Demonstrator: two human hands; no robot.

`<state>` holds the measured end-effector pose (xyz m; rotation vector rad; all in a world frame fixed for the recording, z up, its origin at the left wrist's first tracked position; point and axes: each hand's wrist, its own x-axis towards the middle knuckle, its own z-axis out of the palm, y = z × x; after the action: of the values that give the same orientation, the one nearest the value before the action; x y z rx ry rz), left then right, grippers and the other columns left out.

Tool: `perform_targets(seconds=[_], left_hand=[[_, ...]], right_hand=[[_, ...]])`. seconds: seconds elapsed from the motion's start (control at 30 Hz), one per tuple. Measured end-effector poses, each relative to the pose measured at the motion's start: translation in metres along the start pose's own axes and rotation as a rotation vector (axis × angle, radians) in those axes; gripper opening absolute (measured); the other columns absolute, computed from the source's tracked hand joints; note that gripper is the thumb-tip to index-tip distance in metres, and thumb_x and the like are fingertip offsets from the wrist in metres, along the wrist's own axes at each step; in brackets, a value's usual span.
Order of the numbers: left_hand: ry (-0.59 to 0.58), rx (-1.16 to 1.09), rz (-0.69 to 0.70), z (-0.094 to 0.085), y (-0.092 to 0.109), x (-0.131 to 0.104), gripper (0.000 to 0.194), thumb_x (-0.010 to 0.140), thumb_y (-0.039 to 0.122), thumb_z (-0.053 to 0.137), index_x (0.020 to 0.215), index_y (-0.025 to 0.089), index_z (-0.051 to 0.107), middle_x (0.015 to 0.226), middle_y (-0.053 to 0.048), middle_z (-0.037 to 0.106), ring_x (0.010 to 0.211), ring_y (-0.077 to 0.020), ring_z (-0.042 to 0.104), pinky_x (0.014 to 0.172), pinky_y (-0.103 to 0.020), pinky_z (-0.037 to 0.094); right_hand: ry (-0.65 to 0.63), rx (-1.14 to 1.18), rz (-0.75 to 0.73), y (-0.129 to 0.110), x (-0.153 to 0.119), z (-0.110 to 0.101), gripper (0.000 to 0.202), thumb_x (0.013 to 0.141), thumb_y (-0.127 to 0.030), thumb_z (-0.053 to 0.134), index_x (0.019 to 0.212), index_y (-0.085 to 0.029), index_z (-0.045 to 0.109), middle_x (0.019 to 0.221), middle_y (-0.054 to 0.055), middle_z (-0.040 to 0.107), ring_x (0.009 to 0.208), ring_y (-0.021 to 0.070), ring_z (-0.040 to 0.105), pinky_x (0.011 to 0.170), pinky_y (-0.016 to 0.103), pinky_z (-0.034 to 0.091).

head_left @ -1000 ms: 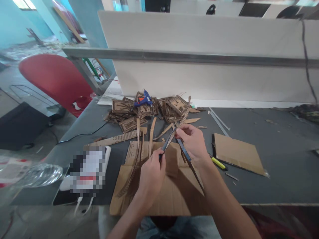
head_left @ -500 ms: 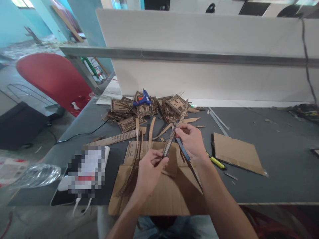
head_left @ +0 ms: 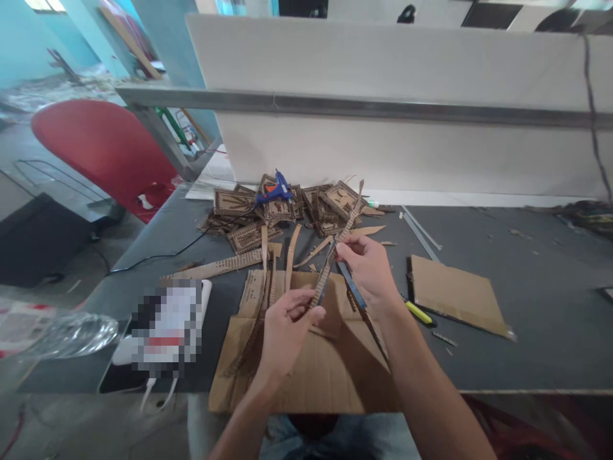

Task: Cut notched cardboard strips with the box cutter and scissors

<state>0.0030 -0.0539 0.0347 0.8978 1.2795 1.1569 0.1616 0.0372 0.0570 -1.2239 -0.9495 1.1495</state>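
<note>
A narrow corrugated cardboard strip (head_left: 327, 269) slants up and away between my two hands. My left hand (head_left: 290, 326) pinches its lower end between thumb and fingers. Farther up, my right hand (head_left: 363, 265) grips the same strip, its fingers closed. Beneath both hands lies a large flat cardboard sheet (head_left: 306, 383), with a smaller cardboard piece (head_left: 330, 319) on it. Other cardboard strips (head_left: 291, 255) lie just beyond my left hand. A blue strip (head_left: 352, 286) shows beside my right wrist.
A blue glue gun (head_left: 276, 189) rests on a pile of small cardboard frames (head_left: 249, 236). Right of my forearm are a yellow cutter (head_left: 419, 313) and a cardboard panel (head_left: 457, 294). A phone (head_left: 167, 326) with cables lies at left. A white board (head_left: 383, 153) stands behind.
The strip has turned slightly in my fingers, so more of its ribbed face shows. Both hands stay almost in the same place and keep hold of it.
</note>
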Motion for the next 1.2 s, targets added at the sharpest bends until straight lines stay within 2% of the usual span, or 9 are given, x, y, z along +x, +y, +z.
perform_targets(seconds=[0.13,0.27,0.37,0.57,0.83,1.2], left_hand=[[-0.075,-0.099,-0.056,-0.0018,-0.0018,-0.0007,0.03,0.078,0.035,0.077,0.095,0.013,0.068,0.082,-0.007,0.077,0.069,-0.0177,0.074,0.063,-0.026,0.058],[-0.129,-0.159,-0.107,-0.0024,-0.0002,0.0002,0.034,0.074,0.035,0.082,0.094,0.013,0.064,0.091,-0.009,0.078,0.071,-0.0175,0.074,0.061,-0.025,0.058],[-0.147,-0.141,-0.122,-0.002,0.0026,0.001,0.038,0.073,0.036,0.083,0.094,0.013,0.061,0.088,-0.009,0.078,0.067,-0.0158,0.073,0.06,-0.024,0.057],[-0.177,-0.08,-0.159,-0.001,0.0056,0.001,0.05,0.073,0.038,0.082,0.108,0.01,0.058,0.078,-0.008,0.077,0.057,-0.0142,0.069,0.057,-0.025,0.057],[-0.208,-0.127,-0.216,-0.0043,0.0054,0.0017,0.044,0.07,0.04,0.085,0.094,0.011,0.062,0.08,-0.009,0.078,0.062,-0.0151,0.072,0.058,-0.023,0.057],[-0.153,-0.097,-0.217,-0.0065,0.0015,0.0013,0.041,0.066,0.04,0.087,0.085,0.012,0.064,0.078,-0.009,0.078,0.06,-0.0146,0.071,0.057,-0.023,0.056]], right_hand=[[-0.001,0.003,0.003,-0.0029,0.0007,-0.0005,0.026,0.06,-0.037,0.078,0.071,-0.019,0.063,0.061,-0.002,0.064,0.058,0.0133,0.059,0.062,0.029,0.053],[-0.015,0.012,0.0,-0.0031,0.0002,-0.0006,0.026,0.06,-0.037,0.077,0.071,-0.019,0.063,0.062,-0.002,0.064,0.058,0.0128,0.058,0.063,0.029,0.053],[-0.019,0.009,0.009,-0.0015,0.0002,-0.0013,0.027,0.06,-0.038,0.078,0.071,-0.019,0.062,0.061,-0.002,0.064,0.058,0.0129,0.058,0.062,0.029,0.052],[-0.06,0.014,0.06,-0.0011,0.0,-0.0009,0.029,0.059,-0.038,0.079,0.074,-0.018,0.063,0.062,-0.002,0.065,0.057,0.0123,0.057,0.062,0.029,0.052],[-0.088,-0.004,0.054,0.0002,0.0016,0.0003,0.028,0.06,-0.038,0.079,0.074,-0.019,0.064,0.063,-0.001,0.065,0.058,0.0133,0.058,0.062,0.029,0.052],[-0.122,-0.039,0.077,0.0008,0.0007,0.0,0.031,0.06,-0.041,0.08,0.072,-0.02,0.062,0.059,-0.002,0.064,0.056,0.0142,0.059,0.061,0.03,0.053]])
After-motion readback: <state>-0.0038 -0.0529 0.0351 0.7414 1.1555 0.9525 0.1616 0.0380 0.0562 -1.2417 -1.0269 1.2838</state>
